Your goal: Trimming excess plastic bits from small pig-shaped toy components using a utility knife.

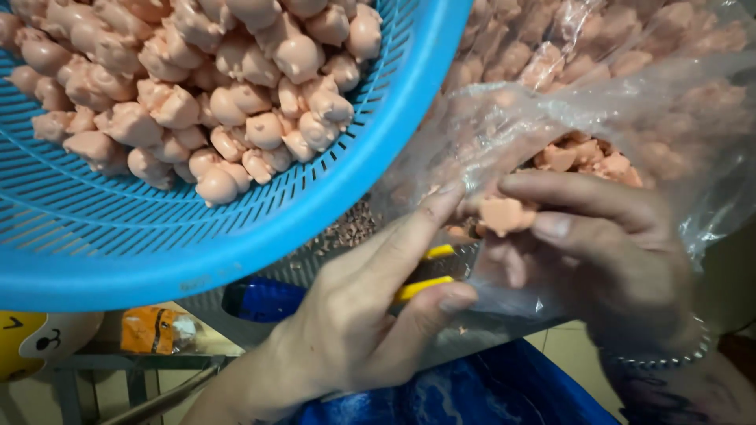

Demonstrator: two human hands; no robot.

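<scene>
**Trimming a small pink moulded figure**

The right hand [606,260] pinches a small pink moulded figure [504,214] between thumb and fingers, just in front of the clear plastic bag [630,102] of similar pieces. The left hand [370,315] is closed around a yellow-handled cutting tool [425,271] that meets the piece. The figure looks light, slightly soft and smooth, so probably slippery; gripping its body firmly suits it best. A blue perforated plastic basket [378,157] holds more figures.
</scene>
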